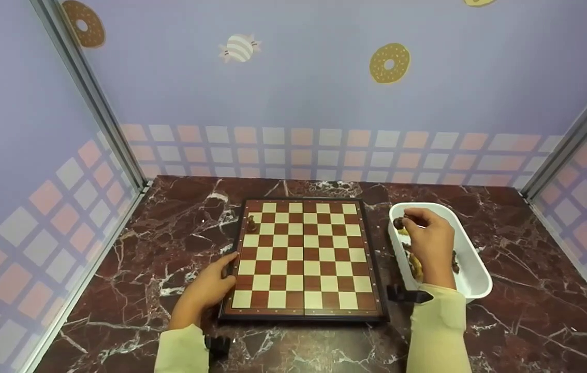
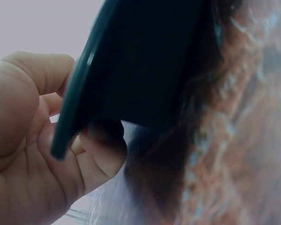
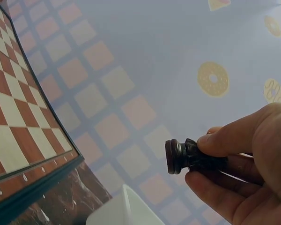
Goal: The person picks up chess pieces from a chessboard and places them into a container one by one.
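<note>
A brown-and-cream chessboard [image 1: 304, 256] lies in front of me. My left hand [image 1: 213, 282] grips its left edge; in the left wrist view the dark rim [image 2: 82, 89] passes between thumb and fingers. One dark chess piece [image 1: 251, 224] stands on the board near the far left corner. My right hand [image 1: 432, 241] is over the white tray [image 1: 472, 259], to the right of the board. Between its thumb and fingers it pinches a dark chess piece [image 3: 180, 156], round base pointing out and upper part mostly hidden by the fingers.
Inside the tray lie dark pieces [image 1: 455, 262] and yellowish pieces [image 1: 415, 267], partly covered by the right hand. The red marble-patterned table [image 1: 169, 248] is enclosed by patterned walls [image 1: 304, 77] at the back and both sides.
</note>
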Tool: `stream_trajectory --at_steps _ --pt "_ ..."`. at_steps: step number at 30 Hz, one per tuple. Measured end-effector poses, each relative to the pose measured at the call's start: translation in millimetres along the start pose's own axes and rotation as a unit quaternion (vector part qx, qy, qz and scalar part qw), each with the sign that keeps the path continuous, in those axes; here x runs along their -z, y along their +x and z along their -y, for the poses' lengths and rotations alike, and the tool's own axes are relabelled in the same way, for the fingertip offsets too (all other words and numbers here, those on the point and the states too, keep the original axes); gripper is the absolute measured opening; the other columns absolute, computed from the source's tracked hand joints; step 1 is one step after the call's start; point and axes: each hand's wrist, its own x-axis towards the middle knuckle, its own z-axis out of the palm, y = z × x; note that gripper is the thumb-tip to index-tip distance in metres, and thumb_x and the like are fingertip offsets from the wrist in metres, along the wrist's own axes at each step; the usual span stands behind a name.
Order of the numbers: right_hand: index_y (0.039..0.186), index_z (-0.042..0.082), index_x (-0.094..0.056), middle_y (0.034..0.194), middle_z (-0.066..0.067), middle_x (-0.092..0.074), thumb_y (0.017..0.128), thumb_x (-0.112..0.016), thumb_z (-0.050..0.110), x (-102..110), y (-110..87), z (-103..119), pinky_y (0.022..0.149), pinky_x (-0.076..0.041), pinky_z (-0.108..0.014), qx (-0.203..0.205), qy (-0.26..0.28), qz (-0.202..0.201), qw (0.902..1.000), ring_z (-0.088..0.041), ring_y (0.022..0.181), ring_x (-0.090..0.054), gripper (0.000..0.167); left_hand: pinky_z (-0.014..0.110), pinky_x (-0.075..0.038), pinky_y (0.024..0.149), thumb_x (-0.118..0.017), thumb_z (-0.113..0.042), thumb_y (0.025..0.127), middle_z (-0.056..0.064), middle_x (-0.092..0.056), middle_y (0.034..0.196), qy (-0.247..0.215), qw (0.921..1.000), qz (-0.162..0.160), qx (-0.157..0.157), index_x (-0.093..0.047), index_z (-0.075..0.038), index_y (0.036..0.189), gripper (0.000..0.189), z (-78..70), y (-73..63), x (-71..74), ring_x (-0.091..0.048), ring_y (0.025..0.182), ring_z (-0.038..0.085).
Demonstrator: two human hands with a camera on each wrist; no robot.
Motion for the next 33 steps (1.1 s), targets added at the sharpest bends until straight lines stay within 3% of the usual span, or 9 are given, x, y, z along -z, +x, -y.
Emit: stream_trajectory --at_steps 8,13,18,28,33 --pt "0.108 0.0 -0.08 0.1 -0.018 -0.077 0.092 -0.074 0.004 3 2.8 -10 0.08 -0.047 -0.032 -0.02 -0.012 -0.004 0.9997 -0.031 0.091 -0.069 0.017 0.031 -0.034 0.054 -0.051 0.0 0.096 0.002 -0.047 0.069 0.009 0.9999 -0.005 -0.001 -0.041 -0.001 0.162 0.067 -0.1 0.6 -0.1 -0.037 0.053 0.013" --pt "0.11 -0.002 -0.079 0.101 -0.019 -0.076 0.093 -0.071 0.005 5 3.3 -17 0.084 -0.051 -0.038 -0.044 -0.025 0.015 0.9986 -0.034 0.093 -0.07 0.02 0.032 -0.035 0.055 -0.053 0.0 0.094 0.004 -0.048 0.071 0.015 0.9999 -0.007 -0.005 -0.042 0.0 0.161 0.067 0.7 0.0 0.6 -0.038 0.055 0.015" --pt "0.113 -0.003 -0.078 0.106 -0.02 -0.076 0.094 -0.069 0.007 7 4.9 -24 0.075 -0.057 -0.035 -0.071 -0.043 0.039 0.9957 -0.036 0.093 -0.071 0.023 0.032 -0.035 0.055 -0.053 0.0 0.094 0.003 -0.047 0.07 0.01 0.9999 -0.009 -0.011 -0.042 0.001 0.161 0.068 0.9 0.1 0.8 -0.038 0.054 0.015" --pt "0.113 -0.003 -0.078 0.112 -0.021 -0.076 0.094 -0.067 0.01 5 5.0 -32 0.095 -0.05 -0.055 -0.082 -0.078 0.07 0.991 -0.044 0.104 -0.067 0.025 0.031 -0.032 0.051 -0.05 0.0 0.096 0.001 -0.043 0.066 0.005 1.0 -0.002 -0.005 -0.041 -0.002 0.163 0.067 -0.2 0.5 0.1 -0.033 0.05 0.012" --pt "0.111 -0.001 -0.08 0.108 -0.019 -0.077 0.096 -0.066 0.012 4 5.1 -34 0.092 -0.052 -0.056 -0.091 -0.089 0.075 0.9891 -0.042 0.102 -0.069 0.024 0.031 -0.033 0.052 -0.051 0.0 0.096 0.002 -0.045 0.065 0.004 0.9999 -0.006 -0.007 -0.041 -0.001 0.162 0.067 -1.3 -0.3 0.0 -0.036 0.05 0.013"
